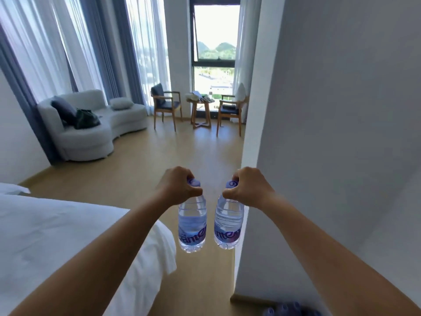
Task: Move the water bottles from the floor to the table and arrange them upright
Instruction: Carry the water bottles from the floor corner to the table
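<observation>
Hands first: from my remote seat I see both arms stretched forward at about the same height, each one carrying a water bottle by its top. My left hand (180, 185) has its fingers curled down over the purple cap and neck of the left bottle (192, 224), thumb tucked against the neck. My right hand (247, 187) grips the right bottle (227, 222) the same way, knuckles up, with the cap peeking out between thumb and forefinger. Neither hand has any slack in it; both are clenched tight round the bottle necks.

Both bottles hang upright in the air above the wooden floor (141, 165), just beside each other but not touching, labels facing me (purple lettering on clear plastic, water visible inside). The left one hangs near the corner of the white bed (57, 236); the right one hangs close to the edge of the grey wall (330, 133).

Further off, a small round table (200, 110) stands by the window (215, 35) between two wooden chairs, with some items on top that I cannot make out. A white sofa (91, 126) sits at the left.

More purple caps (287, 310) show blurred at the bottom edge.
</observation>
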